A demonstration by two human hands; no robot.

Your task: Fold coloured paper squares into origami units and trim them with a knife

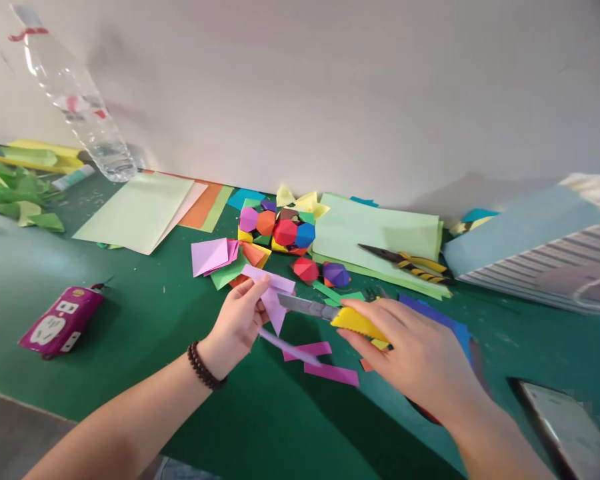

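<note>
My left hand pinches a folded piece of light purple paper above the table. In my right hand is a yellow utility knife, its blade extended and reaching the purple paper's right side. A thin purple strip hangs below my left fingers. Two pink-purple paper strips lie on the table beneath. Just behind my left hand is a small pile of folded paper squares. Colourful folded-paper solids stand farther back, with a red one and a purple one nearer.
Pliers rest on pale green sheets. At the left are a clear bottle, stacked paper, green scraps and a magenta pouch. A blue striped box and a phone are at the right.
</note>
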